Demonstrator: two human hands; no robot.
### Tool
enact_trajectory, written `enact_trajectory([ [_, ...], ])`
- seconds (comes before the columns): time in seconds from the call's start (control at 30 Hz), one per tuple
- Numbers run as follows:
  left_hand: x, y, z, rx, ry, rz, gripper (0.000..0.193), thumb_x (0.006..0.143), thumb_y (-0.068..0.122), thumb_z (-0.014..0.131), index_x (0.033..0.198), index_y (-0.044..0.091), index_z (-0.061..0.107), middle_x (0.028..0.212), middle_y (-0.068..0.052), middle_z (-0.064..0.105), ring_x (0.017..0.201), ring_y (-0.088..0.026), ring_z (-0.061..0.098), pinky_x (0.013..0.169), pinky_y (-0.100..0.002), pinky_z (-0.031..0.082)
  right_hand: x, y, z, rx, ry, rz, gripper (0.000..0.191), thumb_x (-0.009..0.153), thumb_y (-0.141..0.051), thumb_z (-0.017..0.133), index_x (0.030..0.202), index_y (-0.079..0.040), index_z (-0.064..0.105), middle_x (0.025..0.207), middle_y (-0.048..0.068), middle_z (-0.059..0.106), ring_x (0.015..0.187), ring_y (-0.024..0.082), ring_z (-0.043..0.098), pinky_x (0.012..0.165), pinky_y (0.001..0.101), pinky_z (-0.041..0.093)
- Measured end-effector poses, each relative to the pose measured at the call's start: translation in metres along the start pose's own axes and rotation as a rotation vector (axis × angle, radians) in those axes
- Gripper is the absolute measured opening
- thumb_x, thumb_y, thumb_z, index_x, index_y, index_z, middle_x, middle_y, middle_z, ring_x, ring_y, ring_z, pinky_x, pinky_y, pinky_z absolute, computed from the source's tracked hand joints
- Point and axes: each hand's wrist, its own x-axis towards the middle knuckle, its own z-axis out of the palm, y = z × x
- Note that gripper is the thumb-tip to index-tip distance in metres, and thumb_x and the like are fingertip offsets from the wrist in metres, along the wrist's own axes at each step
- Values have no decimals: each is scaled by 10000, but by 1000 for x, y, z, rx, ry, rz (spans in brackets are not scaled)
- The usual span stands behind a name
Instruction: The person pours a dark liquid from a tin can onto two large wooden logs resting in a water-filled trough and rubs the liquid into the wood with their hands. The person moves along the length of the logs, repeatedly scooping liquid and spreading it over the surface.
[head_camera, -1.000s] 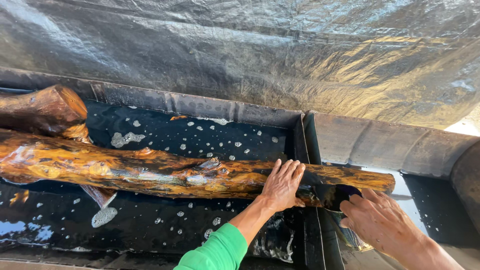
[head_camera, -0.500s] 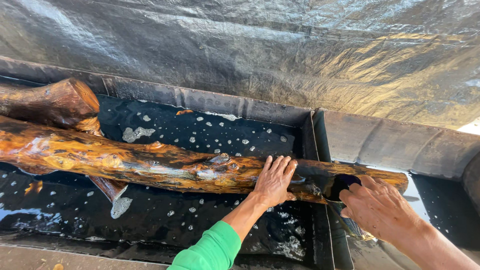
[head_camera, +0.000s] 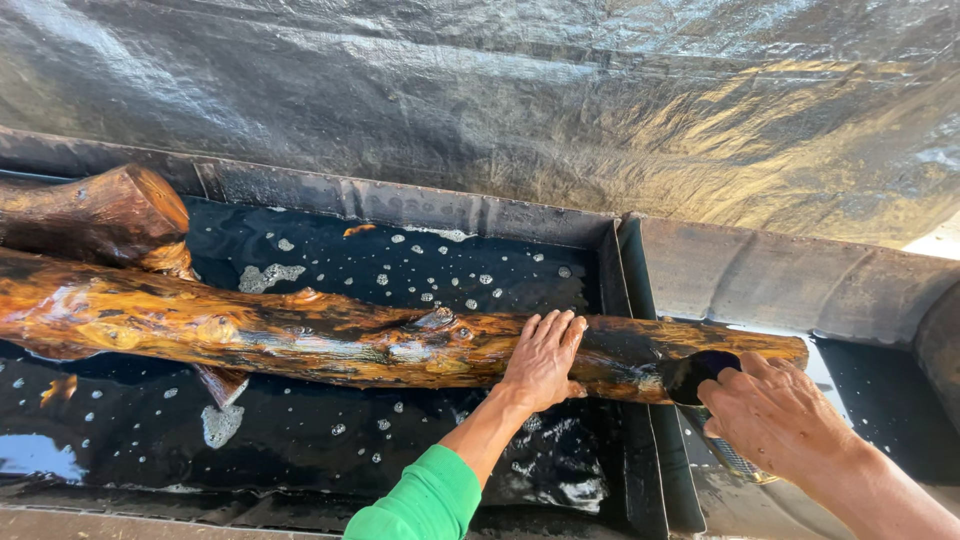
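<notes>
A long wet log (head_camera: 300, 340), glossy orange-brown, lies across a dark metal trough (head_camera: 620, 260) of black, bubbly liquid. The left hand (head_camera: 545, 358) presses flat on it, fingers spread. The right hand (head_camera: 775, 415) has its grip closed round a dark brush (head_camera: 695, 375) at the log's end. Crinkled silver sheeting (head_camera: 500, 100) hangs behind.

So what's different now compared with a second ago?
Little. The right hand has brought its dark brush a bit further onto the wet log, near its end. The left hand stays flat on the log, which still lies across the black trough.
</notes>
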Motion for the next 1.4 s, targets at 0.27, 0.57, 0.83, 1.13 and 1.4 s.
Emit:
enact_trajectory([
  [0.27, -1, 1, -1, -3, 46, 12, 1151, 712, 439, 891, 1577, 13, 263, 1609, -198, 332, 1516, -364, 259, 1248, -507, 164, -3, 3, -5, 29, 55, -1, 365, 864, -448, 705, 1121, -189, 697, 1070, -10, 704, 1211, 202, 564, 1044, 415, 509],
  [0.57, -1, 4, -2, -34, 38, 19, 1160, 697, 434, 899, 1570, 16, 259, 1613, -198, 313, 1519, -367, 237, 1249, -503, 146, -1, 5, -2, 40, 205, -70, 334, 829, -387, 733, 1081, -169, 701, 1027, 17, 689, 1155, 228, 562, 997, 429, 504],
  [0.83, -1, 5, -2, -45, 33, 21, 1142, 699, 413, 899, 1572, 25, 273, 1618, -187, 313, 1527, -358, 236, 1258, -499, 148, 10, 8, 25, -24, 414, -192, 264, 802, -274, 714, 1034, -146, 709, 984, 62, 661, 1110, 281, 564, 955, 462, 489],
  [1.13, 0, 4, 6, -64, 28, 34, 1128, 712, 392, 897, 1571, 33, 260, 1618, -181, 300, 1522, -355, 225, 1253, -497, 148, 17, 2, 41, -187, 625, -323, 253, 749, -183, 675, 983, -92, 696, 962, 129, 634, 1146, 383, 554, 956, 519, 455],
  [1.4, 2, 9, 10, -43, 48, 60, 1094, 725, 344, 890, 1571, 28, 272, 1618, -180, 317, 1518, -357, 245, 1246, -501, 169, 23, -3, 48, -195, 956, -420, 290, 738, -245, 653, 947, -48, 690, 960, 179, 624, 1139, 470, 548, 945, 575, 445],
])
